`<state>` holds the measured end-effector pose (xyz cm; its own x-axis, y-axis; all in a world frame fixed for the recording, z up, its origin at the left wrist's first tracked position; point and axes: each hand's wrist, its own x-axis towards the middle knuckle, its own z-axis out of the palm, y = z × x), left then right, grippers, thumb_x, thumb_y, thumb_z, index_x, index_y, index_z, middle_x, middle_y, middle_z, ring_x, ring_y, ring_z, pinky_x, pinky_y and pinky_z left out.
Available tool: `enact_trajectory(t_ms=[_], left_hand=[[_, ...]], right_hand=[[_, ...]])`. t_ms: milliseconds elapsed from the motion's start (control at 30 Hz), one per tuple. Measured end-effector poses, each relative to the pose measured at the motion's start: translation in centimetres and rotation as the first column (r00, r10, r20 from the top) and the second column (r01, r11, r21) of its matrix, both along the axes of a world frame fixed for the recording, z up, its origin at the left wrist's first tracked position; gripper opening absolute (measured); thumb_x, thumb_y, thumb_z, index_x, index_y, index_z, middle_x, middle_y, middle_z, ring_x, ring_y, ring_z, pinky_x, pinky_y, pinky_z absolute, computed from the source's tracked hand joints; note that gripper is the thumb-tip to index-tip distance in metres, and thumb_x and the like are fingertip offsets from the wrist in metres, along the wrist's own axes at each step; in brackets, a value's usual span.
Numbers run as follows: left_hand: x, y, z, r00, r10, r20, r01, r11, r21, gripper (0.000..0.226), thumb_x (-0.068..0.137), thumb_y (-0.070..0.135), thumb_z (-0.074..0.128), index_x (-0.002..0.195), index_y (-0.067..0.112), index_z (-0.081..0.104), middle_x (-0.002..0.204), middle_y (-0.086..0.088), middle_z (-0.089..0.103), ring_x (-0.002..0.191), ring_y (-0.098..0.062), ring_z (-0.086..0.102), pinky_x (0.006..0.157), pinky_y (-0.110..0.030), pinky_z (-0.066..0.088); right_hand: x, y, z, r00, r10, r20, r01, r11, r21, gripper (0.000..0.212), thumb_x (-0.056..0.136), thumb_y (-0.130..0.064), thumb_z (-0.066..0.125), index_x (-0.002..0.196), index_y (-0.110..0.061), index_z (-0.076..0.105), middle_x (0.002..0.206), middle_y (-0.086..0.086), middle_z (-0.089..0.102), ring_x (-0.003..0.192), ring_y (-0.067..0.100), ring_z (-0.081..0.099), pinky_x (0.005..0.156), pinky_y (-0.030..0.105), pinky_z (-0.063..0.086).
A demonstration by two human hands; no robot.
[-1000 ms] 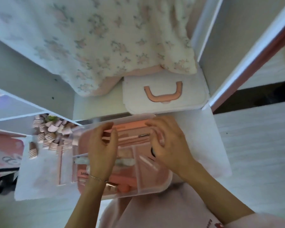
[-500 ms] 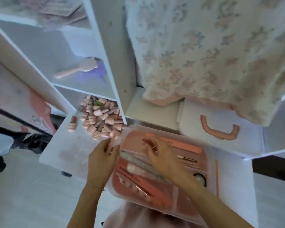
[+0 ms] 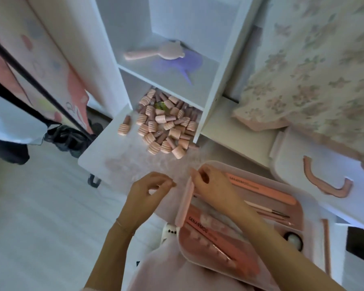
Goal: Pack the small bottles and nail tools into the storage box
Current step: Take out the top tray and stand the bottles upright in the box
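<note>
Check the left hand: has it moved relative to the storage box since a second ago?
Yes. The left hand was over the storage box interior; now it is off its left edge, over the white table, fingers curled and empty.

The small bottles [image 3: 163,124], pink with ribbed caps, lie heaped on the white counter [image 3: 114,156] under the lowest shelf; one bottle [image 3: 124,127] lies apart at the heap's left. The storage box [image 3: 309,208], translucent with a pink tray inside, sits open nearer the person. In it lie a pink nail file [image 3: 261,189] printed SANANMOU and thin metal-tipped tools [image 3: 271,213]. A pale pink stick-shaped tool [image 3: 184,203] rests along the box's left rim.
</note>
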<state>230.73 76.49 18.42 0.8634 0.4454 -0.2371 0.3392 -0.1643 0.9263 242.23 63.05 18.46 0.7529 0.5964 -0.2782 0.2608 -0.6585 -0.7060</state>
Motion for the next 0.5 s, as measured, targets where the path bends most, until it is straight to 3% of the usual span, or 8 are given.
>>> enact_trajectory(t_ms=[100, 200, 333, 500], left_hand=[[0.1, -0.1, -1.4, 0.995, 0.08, -0.052, -0.085, 0.99, -0.108, 0.014, 0.088, 0.007, 0.058, 0.086, 0.015, 0.069, 0.088, 0.002, 0.068, 0.08, -0.006, 0.063, 0.075, -0.012, 0.047], [0.3, -1.4, -2.3, 0.997, 0.05, -0.055, -0.059, 0.982, -0.178, 0.018, 0.087, 0.004, 0.057, 0.085, 0.019, 0.067, 0.081, 0.006, 0.067, 0.072, -0.005, 0.061, 0.074, -0.017, 0.049], [0.1, -2.5, -3.2, 0.996, -0.063, -0.063, 0.036, 0.932, -0.361, 0.016, 0.085, 0.02, 0.063, 0.099, 0.027, 0.062, 0.094, 0.003, 0.065, 0.084, -0.01, 0.062, 0.077, -0.022, 0.052], [-0.1, -2.1, -4.0, 0.998, -0.062, -0.03, 0.04, 0.879, -0.476, 0.025, 0.083, 0.013, 0.066, 0.106, 0.022, 0.062, 0.096, -0.012, 0.065, 0.09, -0.026, 0.063, 0.078, -0.024, 0.053]], right_hand=[[-0.7, -0.5, -0.4, 0.999, 0.046, -0.008, -0.046, 0.999, 0.022, 0.031, 0.09, -0.043, 0.035, 0.071, -0.023, 0.05, 0.065, -0.007, 0.055, 0.055, 0.001, 0.052, 0.05, 0.014, 0.037], [-1.2, -0.8, -0.8, 0.999, 0.044, 0.031, -0.045, 0.998, 0.04, 0.03, 0.091, -0.041, 0.032, 0.076, -0.021, 0.049, 0.07, -0.004, 0.056, 0.064, 0.005, 0.053, 0.056, 0.02, 0.041], [-1.4, -0.7, -0.8, 0.999, 0.025, 0.039, -0.028, 0.997, 0.07, 0.023, 0.093, -0.03, 0.039, 0.071, -0.026, 0.047, 0.067, -0.006, 0.055, 0.064, -0.004, 0.054, 0.054, 0.01, 0.039], [-1.7, -0.5, -0.9, 0.998, -0.001, 0.057, -0.004, 0.997, 0.076, 0.025, 0.091, -0.031, 0.038, 0.067, -0.028, 0.043, 0.061, -0.008, 0.051, 0.06, -0.006, 0.052, 0.054, 0.006, 0.038]])
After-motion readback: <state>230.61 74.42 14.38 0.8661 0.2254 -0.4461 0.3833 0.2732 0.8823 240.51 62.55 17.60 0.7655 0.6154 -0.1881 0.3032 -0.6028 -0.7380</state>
